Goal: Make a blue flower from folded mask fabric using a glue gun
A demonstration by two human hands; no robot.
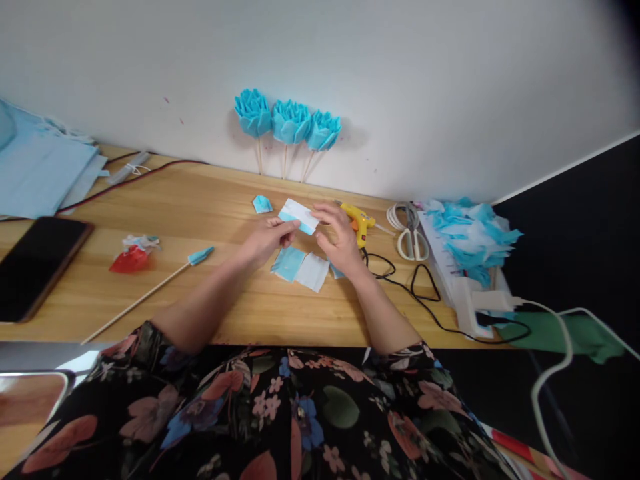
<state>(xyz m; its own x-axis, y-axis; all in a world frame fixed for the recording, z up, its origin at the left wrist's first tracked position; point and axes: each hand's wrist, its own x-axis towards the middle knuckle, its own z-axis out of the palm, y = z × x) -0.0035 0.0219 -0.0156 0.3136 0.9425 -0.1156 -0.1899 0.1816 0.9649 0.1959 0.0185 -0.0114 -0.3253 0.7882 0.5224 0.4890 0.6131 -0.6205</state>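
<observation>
My left hand (pixel 274 239) pinches a small piece of white and blue non-woven fabric (pixel 299 212), folded so that blue shows along its lower side. My right hand (pixel 340 235) is at the fabric's right end; its fingertips touch or nearly touch the edge, with the thumb apart from them. Below the hands lie a blue fabric square (pixel 289 264) and a white fabric square (pixel 313 272). Another blue piece is partly hidden under my right wrist. A small folded blue petal (pixel 262 204) lies beyond my left hand.
Three blue fabric flowers (pixel 291 122) on sticks lean against the wall. A yellow glue gun (pixel 358 221), scissors (pixel 413 240) and fabric scraps (pixel 473 233) are on the right. To the left are a stick with a blue tip (pixel 145 297), a red packet (pixel 131 259) and a phone (pixel 40 267).
</observation>
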